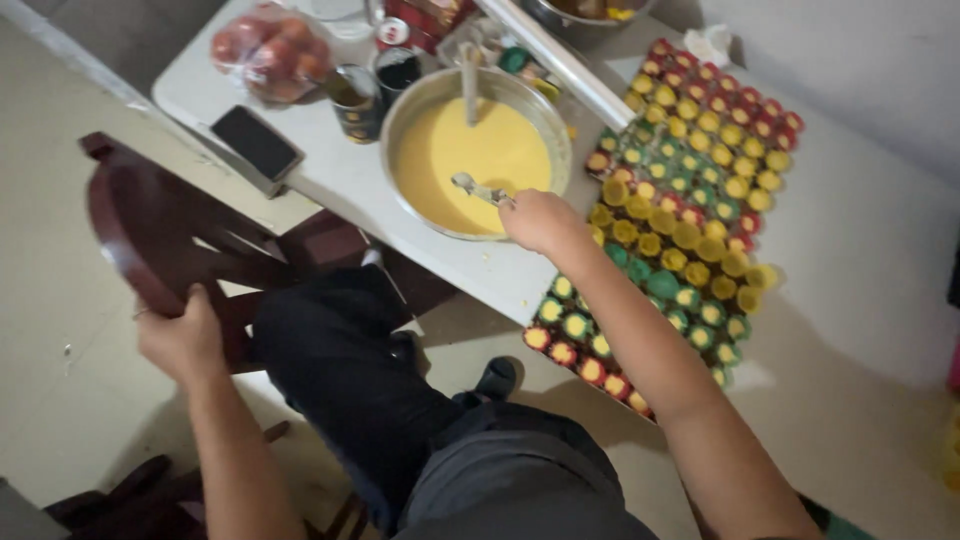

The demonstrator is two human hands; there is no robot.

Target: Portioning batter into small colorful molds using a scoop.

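Observation:
My right hand [538, 218] grips a spoon [478, 187] whose bowl dips into yellow batter in a round metal pan [395, 122] on the white table [330, 178]. A second utensil [469, 80] stands in the batter at the pan's far side. My left hand [183, 338] holds the curved edge of a dark red wooden chair [135, 230] at the left. Right of the pan lies a tray of several red, green and yellow paper cups [690, 215] filled with batter.
A bag of red fruit [272, 50], a black phone [256, 142] and two dark cans [357, 100] sit on the table behind the pan. Another metal pot [590, 12] is at the top edge. My dark-trousered legs [400, 400] fill the lower middle.

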